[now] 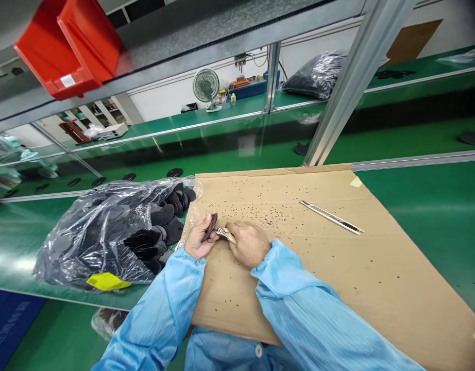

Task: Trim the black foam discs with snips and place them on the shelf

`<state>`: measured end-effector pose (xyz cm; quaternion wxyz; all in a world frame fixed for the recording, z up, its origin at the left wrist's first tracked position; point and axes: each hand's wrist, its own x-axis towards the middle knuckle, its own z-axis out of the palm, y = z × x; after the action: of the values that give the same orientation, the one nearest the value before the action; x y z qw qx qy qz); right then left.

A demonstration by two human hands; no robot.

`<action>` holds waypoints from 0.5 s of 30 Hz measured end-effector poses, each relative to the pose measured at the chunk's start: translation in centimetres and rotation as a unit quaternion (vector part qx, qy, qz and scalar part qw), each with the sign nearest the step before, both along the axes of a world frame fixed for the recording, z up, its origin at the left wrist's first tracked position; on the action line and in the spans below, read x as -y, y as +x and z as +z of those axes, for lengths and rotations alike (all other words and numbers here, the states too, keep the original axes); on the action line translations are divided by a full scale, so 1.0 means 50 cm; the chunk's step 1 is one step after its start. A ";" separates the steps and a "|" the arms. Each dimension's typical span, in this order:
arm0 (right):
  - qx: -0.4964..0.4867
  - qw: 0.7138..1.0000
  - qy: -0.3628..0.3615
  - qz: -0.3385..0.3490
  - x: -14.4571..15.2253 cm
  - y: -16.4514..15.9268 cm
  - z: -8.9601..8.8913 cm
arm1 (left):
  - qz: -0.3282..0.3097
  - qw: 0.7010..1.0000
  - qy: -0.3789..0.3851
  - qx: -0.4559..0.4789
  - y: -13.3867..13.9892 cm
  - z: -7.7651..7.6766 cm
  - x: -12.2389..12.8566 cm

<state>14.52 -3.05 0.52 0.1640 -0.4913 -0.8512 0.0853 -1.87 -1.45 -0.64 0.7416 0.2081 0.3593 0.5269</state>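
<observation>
Between the fingers and thumb of my left hand (199,238) is a thin, dark brown round piece (210,227), tilted up on edge. My right hand (248,243) is wrapped round a small pair of pliers (224,234) with a metal head and pale handles. The pliers' tip meets the edge of the round piece, and my right fingers hide most of the handles. Both hands are over a brown cardboard sheet (268,288) strewn with tiny dark scraps. To the left, a clear plastic bag (92,232) spills many dark flat round pieces (166,214).
A long, narrow pale-and-black tool (332,217) lies on the cardboard at right. A yellow tag (108,281) rests on the bag. Overhead, a red bin (73,51) sits on a shelf; a metal post (349,87) rises behind the cardboard. A green fan (206,86) stands farther back.
</observation>
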 end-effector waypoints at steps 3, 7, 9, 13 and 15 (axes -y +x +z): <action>0.017 1.000 -0.014 -0.009 0.004 -0.003 0.004 | 0.018 1.000 0.001 -0.009 0.004 0.001 0.004; 0.037 0.999 -0.036 -0.011 0.007 -0.011 0.009 | 0.042 0.999 0.001 -0.021 0.007 0.003 0.009; 0.042 0.998 -0.044 -0.013 0.006 -0.014 0.008 | 0.050 0.999 0.002 -0.020 0.007 0.002 0.010; 0.005 0.999 -0.028 -0.015 0.005 -0.016 -0.005 | 0.046 0.999 -0.001 0.014 0.005 0.003 0.008; -0.049 0.999 -0.009 -0.011 0.003 -0.014 -0.014 | 0.031 0.998 0.007 0.060 0.002 0.003 0.008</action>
<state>13.84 -3.22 -0.16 0.2017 -0.4969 -0.8362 0.1150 -1.77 -1.82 -0.48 0.7440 0.1700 0.3166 0.5634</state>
